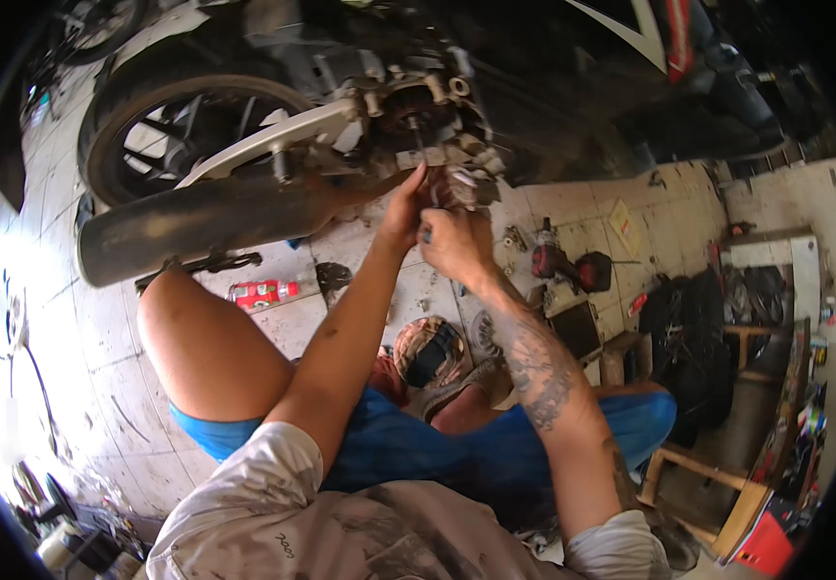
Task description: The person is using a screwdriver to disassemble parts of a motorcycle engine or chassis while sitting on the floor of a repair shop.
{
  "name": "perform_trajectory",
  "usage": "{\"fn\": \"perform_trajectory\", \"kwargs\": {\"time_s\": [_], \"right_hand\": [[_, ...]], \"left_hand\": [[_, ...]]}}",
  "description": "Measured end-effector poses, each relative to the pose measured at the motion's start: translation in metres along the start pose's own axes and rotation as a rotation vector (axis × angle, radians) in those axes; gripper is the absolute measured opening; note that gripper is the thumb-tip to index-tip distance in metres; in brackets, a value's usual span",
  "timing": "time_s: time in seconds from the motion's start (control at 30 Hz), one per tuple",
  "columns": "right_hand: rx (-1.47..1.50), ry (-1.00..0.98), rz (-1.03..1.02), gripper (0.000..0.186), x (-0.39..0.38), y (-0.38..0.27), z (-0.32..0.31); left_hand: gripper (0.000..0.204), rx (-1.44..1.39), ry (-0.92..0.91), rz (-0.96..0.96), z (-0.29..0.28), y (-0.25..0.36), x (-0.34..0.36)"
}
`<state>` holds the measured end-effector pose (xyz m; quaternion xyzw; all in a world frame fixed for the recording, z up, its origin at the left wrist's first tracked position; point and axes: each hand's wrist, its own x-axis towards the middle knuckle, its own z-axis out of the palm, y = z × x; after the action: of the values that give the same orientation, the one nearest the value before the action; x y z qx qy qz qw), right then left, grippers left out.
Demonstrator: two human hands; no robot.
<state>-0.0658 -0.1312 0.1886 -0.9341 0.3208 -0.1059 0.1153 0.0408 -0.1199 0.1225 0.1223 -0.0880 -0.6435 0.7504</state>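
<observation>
A motorcycle engine [423, 101] lies opened in front of me, below the seat area. From it a thin metal shaft [419, 137] runs down to my left hand [402, 213], whose thumb and fingers close around its lower end. Just right of that, my right hand [457, 244] is curled into a fist beneath the engine parts. A small dark end shows at its finger side, but the thing it grips is mostly hidden. Beside my left wrist passes the dark exhaust muffler [215, 217]. A greyish metal engine part [468, 188] sits just beyond both hands.
The rear wheel [186, 126] stands at the upper left. On the tiled floor are a red-labelled bottle [261, 294], a red and black cordless power tool [555, 259] and a round patterned thing [430, 352] near my foot. A wooden frame [703, 493] stands at the lower right.
</observation>
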Motion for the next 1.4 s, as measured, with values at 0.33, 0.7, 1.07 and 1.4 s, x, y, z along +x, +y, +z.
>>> {"fn": "perform_trajectory", "kwargs": {"time_s": [0.33, 0.7, 1.07, 1.4], "right_hand": [[0.267, 0.101, -0.002, 0.014, -0.002, 0.013, 0.007], [-0.196, -0.738, -0.526, 0.010, -0.127, 0.016, -0.102], [-0.085, -0.580, 0.163, 0.024, -0.138, 0.108, -0.205], [-0.006, -0.605, 0.244, 0.025, -0.146, 0.145, -0.238]], "left_hand": [[0.026, -0.112, 0.045, 0.102, -0.015, -0.023, -0.013], [0.025, 1.009, 0.564, -0.343, -0.120, -0.067, -0.031], [0.022, 1.896, 0.366, -0.249, -0.158, -0.124, -0.036], [0.025, 2.150, -0.027, -0.398, -0.127, -0.131, -0.068]]}}
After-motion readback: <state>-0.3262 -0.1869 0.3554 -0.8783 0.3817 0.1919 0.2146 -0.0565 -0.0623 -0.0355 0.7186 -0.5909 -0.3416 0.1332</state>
